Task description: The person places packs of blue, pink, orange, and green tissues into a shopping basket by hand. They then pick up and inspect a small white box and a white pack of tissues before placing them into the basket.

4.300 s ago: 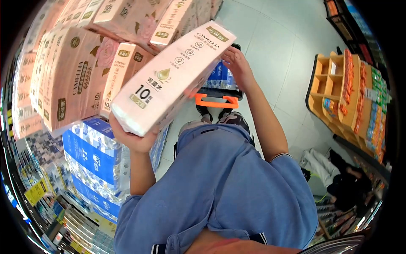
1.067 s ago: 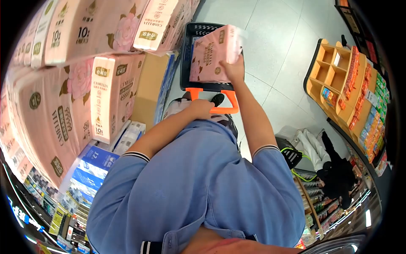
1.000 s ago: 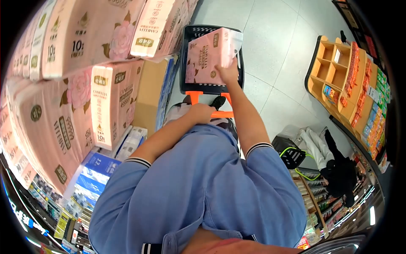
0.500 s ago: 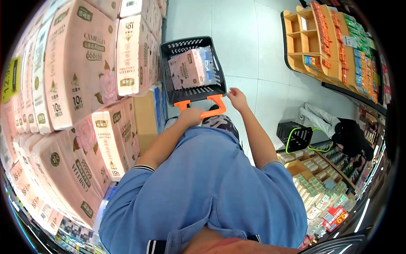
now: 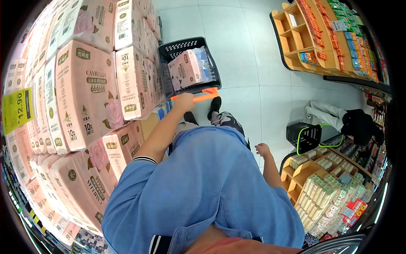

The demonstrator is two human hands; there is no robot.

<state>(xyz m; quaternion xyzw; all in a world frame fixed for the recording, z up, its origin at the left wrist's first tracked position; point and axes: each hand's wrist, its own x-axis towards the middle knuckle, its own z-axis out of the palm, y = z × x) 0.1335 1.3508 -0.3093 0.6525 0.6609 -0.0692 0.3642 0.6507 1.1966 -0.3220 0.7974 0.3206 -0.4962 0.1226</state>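
Observation:
My left hand (image 5: 185,102) is closed around the orange handle (image 5: 206,98) of a dark shopping basket (image 5: 219,70). The basket stands on the floor ahead of my feet. Inside it lie a pink tissue pack (image 5: 185,70) and, beside that, a clear-wrapped pack with blue and white parts (image 5: 205,63), whose kind I cannot make out. My right hand (image 5: 262,149) hangs at my right side, away from the basket, with loosely bent fingers slightly apart and nothing visible in it.
Stacked pink tissue packs (image 5: 86,99) rise close on my left, with a yellow price tag (image 5: 18,111). Wooden shelves (image 5: 292,36) hold snack packets at upper right. A person (image 5: 359,127) bends by a green-handled basket (image 5: 302,137). A goods display (image 5: 321,190) stands at lower right.
My right hand has moved away from the basket, down to my right side. The handle has swung to the right and lies lower over the basket's near edge; my left hand still holds it.

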